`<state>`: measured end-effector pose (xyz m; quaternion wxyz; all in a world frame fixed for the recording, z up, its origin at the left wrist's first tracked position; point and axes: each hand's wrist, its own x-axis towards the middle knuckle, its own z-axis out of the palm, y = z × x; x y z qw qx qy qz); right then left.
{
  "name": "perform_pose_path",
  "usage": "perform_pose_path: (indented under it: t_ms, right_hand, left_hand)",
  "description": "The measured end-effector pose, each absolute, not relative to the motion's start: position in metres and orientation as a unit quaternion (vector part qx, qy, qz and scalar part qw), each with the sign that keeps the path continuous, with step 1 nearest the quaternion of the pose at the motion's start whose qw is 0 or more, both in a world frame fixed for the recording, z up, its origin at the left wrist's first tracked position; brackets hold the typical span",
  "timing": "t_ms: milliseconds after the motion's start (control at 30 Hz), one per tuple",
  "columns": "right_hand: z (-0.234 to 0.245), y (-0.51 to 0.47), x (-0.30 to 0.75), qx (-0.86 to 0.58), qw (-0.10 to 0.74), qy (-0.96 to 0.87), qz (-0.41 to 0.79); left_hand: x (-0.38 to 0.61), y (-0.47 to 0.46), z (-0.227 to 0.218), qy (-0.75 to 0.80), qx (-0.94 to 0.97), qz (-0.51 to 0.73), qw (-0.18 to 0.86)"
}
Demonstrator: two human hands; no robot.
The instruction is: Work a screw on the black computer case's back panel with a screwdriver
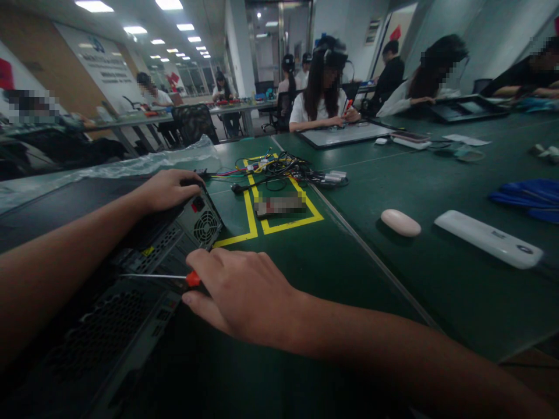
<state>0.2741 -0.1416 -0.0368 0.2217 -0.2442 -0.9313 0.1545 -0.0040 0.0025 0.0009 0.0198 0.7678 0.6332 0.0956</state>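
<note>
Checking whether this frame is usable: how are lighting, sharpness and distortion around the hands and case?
Head view: dim foreground, the computer case nearly black under the left hand; the right hand and its screwdriver read clearly; head view again, ceiling lights blow out white, and wide-angle distortion stretches the forearms and bends the table edge; background people are soft.

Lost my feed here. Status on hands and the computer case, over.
Left hand flat on computer case top. Right hand grips screwdriver, tip at rear panel. Cables lie beyond.
</note>
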Motion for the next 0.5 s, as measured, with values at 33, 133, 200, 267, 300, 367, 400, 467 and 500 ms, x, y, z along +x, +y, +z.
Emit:
perform_pose_path:
  t_ms: [33,133,200,267,300,367,400,467,500]
  right_hand:
    - [-0.0376,-0.1413,0.2745,-0.238,0.225,-0.934,0.145]
    - [-0.0393,-0.1405,0.2756,-0.232,0.224,-0.939,0.117]
    - [-0.0399,-0.1404,0.2757,-0.232,0.223,-0.941,0.109]
    - [-0.0403,-0.1405,0.2756,-0.232,0.229,-0.940,0.104]
    - [-0.0404,-0.1407,0.2755,-0.231,0.231,-0.940,0.102]
    - [-0.0404,-0.1409,0.2752,-0.230,0.233,-0.939,0.101]
    - [-0.0403,-0.1409,0.2750,-0.232,0.232,-0.939,0.102]
    - [-0.0394,-0.1411,0.2749,-0.234,0.226,-0.940,0.105]
    - [-0.0388,-0.1411,0.2749,-0.235,0.223,-0.940,0.108]
  left_hand:
    - [-0.0039,0.0026,0.0009,0.632,0.769,0.095,0.019]
    - [-0.0032,0.0026,0.0007,0.635,0.767,0.095,0.017]
    - [-0.0023,0.0022,0.0008,0.638,0.765,0.092,0.018]
    - [-0.0015,0.0016,0.0012,0.640,0.763,0.087,0.019]
    - [-0.0013,0.0014,0.0014,0.640,0.763,0.086,0.019]
    - [-0.0013,0.0012,0.0016,0.639,0.764,0.082,0.019]
    - [-0.0017,0.0014,0.0015,0.638,0.765,0.080,0.018]
    - [-0.0029,0.0023,0.0008,0.637,0.767,0.079,0.015]
    - [-0.0037,0.0028,0.0003,0.637,0.767,0.080,0.013]
